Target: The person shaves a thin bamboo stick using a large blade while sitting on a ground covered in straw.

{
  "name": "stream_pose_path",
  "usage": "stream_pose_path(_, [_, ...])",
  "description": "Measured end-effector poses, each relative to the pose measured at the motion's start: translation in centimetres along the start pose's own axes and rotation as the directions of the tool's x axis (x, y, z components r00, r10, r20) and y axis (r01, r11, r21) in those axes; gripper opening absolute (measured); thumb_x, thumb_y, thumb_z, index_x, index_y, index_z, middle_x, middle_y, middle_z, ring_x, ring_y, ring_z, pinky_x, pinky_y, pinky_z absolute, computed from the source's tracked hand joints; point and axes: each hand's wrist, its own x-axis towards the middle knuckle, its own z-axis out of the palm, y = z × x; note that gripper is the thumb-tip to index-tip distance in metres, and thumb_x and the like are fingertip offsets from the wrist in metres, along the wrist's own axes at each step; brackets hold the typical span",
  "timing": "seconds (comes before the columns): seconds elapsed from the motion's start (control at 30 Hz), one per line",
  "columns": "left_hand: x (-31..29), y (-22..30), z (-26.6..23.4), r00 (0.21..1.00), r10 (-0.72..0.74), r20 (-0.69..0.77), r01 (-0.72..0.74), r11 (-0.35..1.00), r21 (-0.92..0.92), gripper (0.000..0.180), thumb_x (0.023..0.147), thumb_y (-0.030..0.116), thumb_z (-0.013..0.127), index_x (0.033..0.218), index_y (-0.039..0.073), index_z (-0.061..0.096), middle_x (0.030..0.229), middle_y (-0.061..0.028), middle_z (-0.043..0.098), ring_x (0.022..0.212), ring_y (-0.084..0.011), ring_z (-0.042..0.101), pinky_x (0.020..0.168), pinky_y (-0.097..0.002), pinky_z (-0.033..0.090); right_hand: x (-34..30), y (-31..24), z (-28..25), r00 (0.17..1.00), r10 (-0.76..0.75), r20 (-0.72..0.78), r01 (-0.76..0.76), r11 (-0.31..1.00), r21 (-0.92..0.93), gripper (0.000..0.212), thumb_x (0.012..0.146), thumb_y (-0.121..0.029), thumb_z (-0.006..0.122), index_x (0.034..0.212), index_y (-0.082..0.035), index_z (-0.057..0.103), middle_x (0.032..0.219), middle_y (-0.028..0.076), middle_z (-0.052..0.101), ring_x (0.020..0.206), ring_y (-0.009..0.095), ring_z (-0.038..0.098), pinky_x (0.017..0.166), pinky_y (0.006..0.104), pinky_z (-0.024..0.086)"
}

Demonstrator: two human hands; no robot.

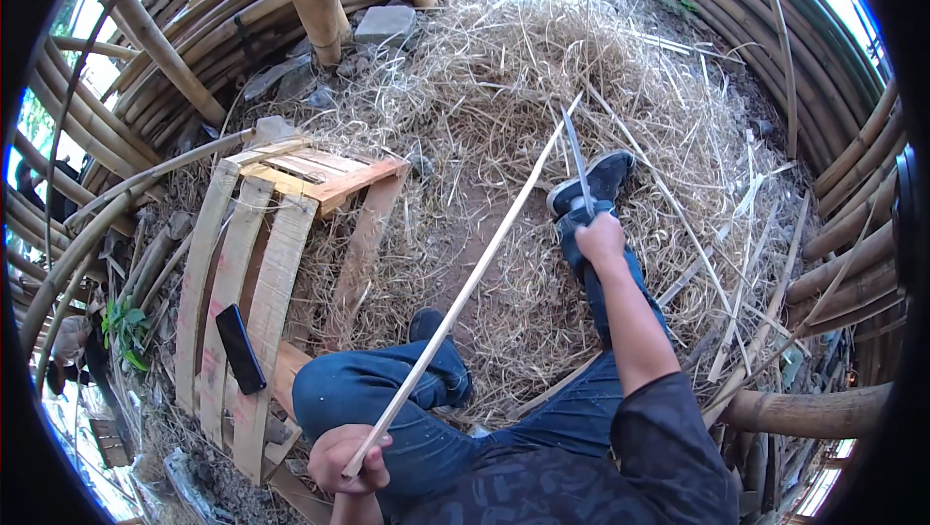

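My left hand [351,459] is closed around the near end of a long, pale bamboo strip [418,365], low in the view beside my bent left knee. The strip slants up and away to the right over the straw. In my right hand [603,237] is a knife [578,157], gripped by its handle above my right shin. Its long, narrow blade points away from me, and the tip comes close to the strip's far end. Whether blade and strip touch, I cannot tell.
A wooden slat crate [276,283] stands at my left with a black phone [240,349] on it. Dry shavings [504,70] cover the ground. Bamboo pole walls curve around, and a thick bamboo pole [809,411] juts in at right. A grey block [385,24] lies far off.
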Motion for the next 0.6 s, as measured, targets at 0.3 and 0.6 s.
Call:
stream_pose_path(0.3, [0.0, 0.0, 0.0, 1.000, -0.005, -0.015, 0.004, 0.998, -0.069, 0.021, 0.090, 0.015, 0.062, 0.083, -0.001, 0.050, 0.058, -0.0100, 0.063, 0.049, -0.0204, 0.065, 0.045, -0.0287, 0.054, -13.3, -2.2, -2.6, 0.854, -0.510, 0.102, 0.423, 0.796, 0.434, 0.018, 0.077, -0.018, 0.068, 0.082, -0.002, 0.062, 0.067, 0.019, 0.065, 0.064, 0.037, 0.067, 0.061, 0.0439, 0.055])
stream_pose_path(0.6, [0.2, -0.1, -0.4, 0.999, -0.040, -0.025, 0.041, 0.998, 0.040, 0.016, 0.087, 0.010, 0.062, 0.079, 0.000, 0.053, 0.057, -0.0104, 0.065, 0.049, -0.0205, 0.064, 0.045, -0.0288, 0.053, -18.9, -11.3, -8.4, 0.465, -0.877, 0.119, 0.726, 0.455, 0.516, 0.023, 0.066, -0.017, 0.072, 0.082, -0.008, 0.058, 0.070, 0.010, 0.066, 0.064, 0.029, 0.067, 0.057, 0.0398, 0.053])
